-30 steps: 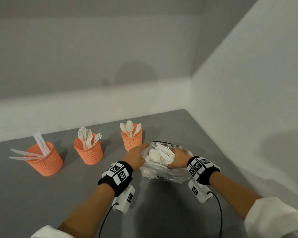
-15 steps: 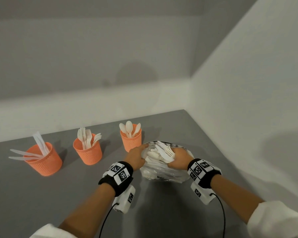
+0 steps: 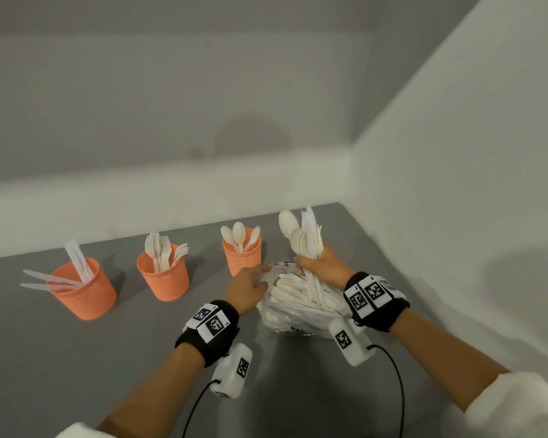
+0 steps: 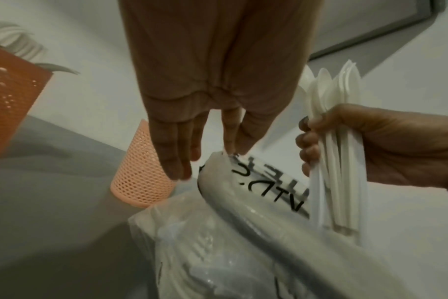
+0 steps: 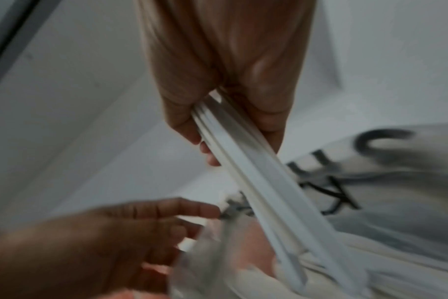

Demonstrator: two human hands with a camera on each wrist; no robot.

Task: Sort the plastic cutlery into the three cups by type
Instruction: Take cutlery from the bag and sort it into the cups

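Three orange mesh cups stand in a row: knives (image 3: 83, 289) on the left, forks (image 3: 163, 276) in the middle, spoons (image 3: 242, 251) on the right. Just right of the spoon cup lies a clear plastic bag (image 3: 298, 314) full of white cutlery. My right hand (image 3: 312, 259) grips a mixed bundle of spoons, forks and knives (image 3: 301, 235), heads up, raised above the bag's mouth. The bundle's handles (image 5: 243, 151) run through my fist and their lower ends still reach into the bag. My left hand (image 3: 257, 281) pinches the bag's rim (image 4: 228, 155) on its left side.
The grey table (image 3: 76, 358) ends at a white wall close on the right and a pale ledge behind the cups. Two knives stick out sideways from the left cup. Wrist camera cables hang under both forearms.
My right hand closed on a bundle of cutlery inside the bag and lifted it up, heads now high above the bag. The left hand stayed on the bag's rim.
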